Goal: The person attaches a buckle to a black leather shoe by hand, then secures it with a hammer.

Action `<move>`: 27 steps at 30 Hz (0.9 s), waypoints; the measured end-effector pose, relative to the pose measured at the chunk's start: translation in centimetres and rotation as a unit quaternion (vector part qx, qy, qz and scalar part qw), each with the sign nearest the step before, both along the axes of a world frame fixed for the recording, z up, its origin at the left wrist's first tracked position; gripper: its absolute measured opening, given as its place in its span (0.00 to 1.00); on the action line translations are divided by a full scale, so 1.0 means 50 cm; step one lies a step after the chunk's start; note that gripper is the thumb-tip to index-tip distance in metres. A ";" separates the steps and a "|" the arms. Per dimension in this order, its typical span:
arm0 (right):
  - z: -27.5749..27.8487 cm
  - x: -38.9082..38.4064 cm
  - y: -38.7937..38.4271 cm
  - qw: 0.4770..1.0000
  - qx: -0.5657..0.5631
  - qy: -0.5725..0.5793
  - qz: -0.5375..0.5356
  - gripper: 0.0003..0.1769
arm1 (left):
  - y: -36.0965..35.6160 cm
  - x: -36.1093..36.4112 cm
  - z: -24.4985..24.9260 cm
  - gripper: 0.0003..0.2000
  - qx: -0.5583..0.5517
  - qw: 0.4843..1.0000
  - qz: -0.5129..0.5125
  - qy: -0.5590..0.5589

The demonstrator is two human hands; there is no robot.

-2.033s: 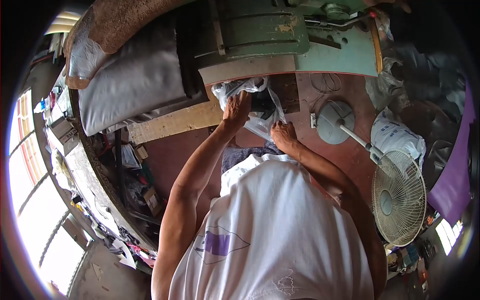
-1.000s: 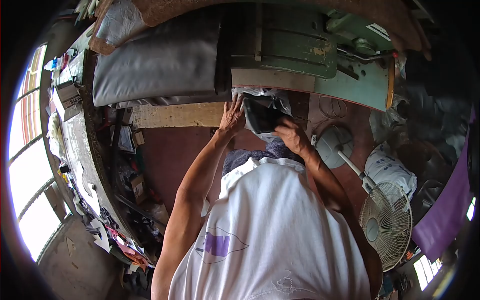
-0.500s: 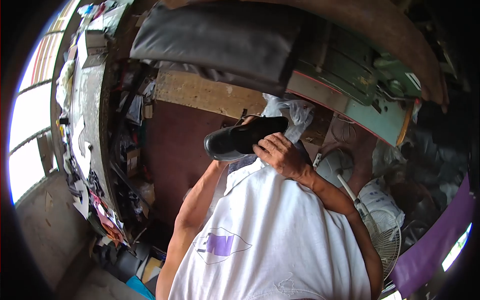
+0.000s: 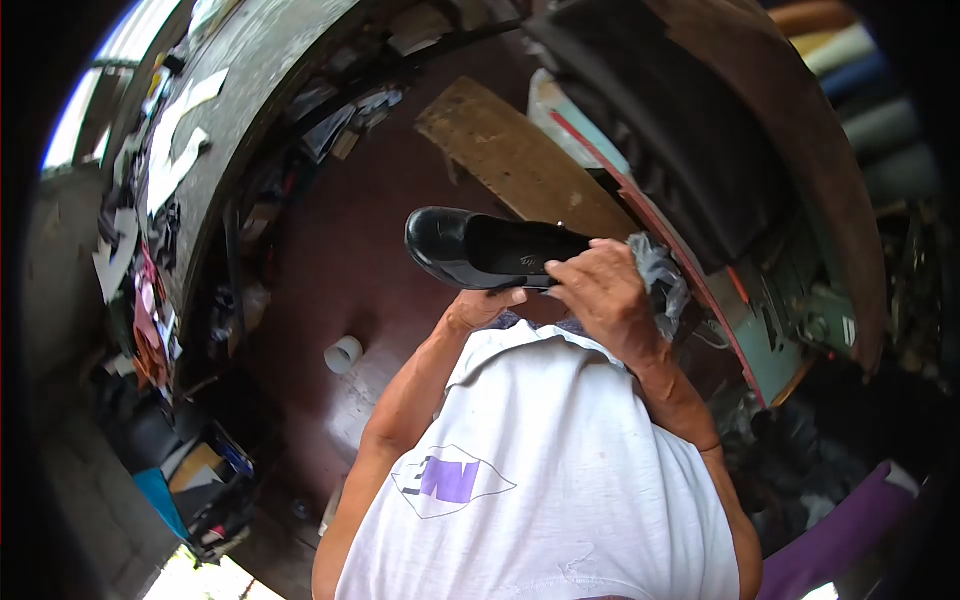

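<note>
A shiny black shoe [image 4: 440,245] is held in front of my chest, toe to the left and its opening facing up toward me. My left hand [image 4: 490,305] supports it from underneath; the thumb shows below the near side and the other fingers are hidden. At the heel end, my right hand [image 4: 605,285] closes its fingers over the shoe's rim. Some pale lettering can be made out on the dark insole, too small to read.
A wooden plank [image 4: 525,150] lies beyond the shoe. Black sheet material [image 4: 660,130] drapes over a red-edged table [image 4: 755,345] on the right. A cluttered worktop [image 4: 215,125] runs along the left. On the reddish floor is a white roll [image 4: 343,354].
My view has turned, so the plank and table now slant and the white roll is visible. My right hand has shifted from the shoe's near side to its heel end.
</note>
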State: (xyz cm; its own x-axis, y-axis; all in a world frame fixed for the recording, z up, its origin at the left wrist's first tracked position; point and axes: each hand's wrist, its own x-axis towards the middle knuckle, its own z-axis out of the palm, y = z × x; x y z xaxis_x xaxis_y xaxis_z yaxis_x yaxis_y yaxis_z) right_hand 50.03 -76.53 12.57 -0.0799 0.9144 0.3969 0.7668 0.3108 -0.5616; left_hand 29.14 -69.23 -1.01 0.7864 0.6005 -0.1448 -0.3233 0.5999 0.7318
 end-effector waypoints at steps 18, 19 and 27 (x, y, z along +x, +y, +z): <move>0.056 -0.327 0.437 0.987 -0.001 0.000 0.161 0.15 | 0.331 -0.341 0.089 0.25 -0.102 0.974 0.179 -0.098; 0.053 -0.341 0.460 0.987 0.014 -0.023 0.161 0.15 | 0.354 -0.331 0.112 0.25 -0.124 0.961 0.217 -0.118; -0.018 -0.420 0.731 0.981 0.039 0.009 0.188 0.14 | 0.661 -0.330 0.122 0.18 -0.182 0.921 0.343 0.043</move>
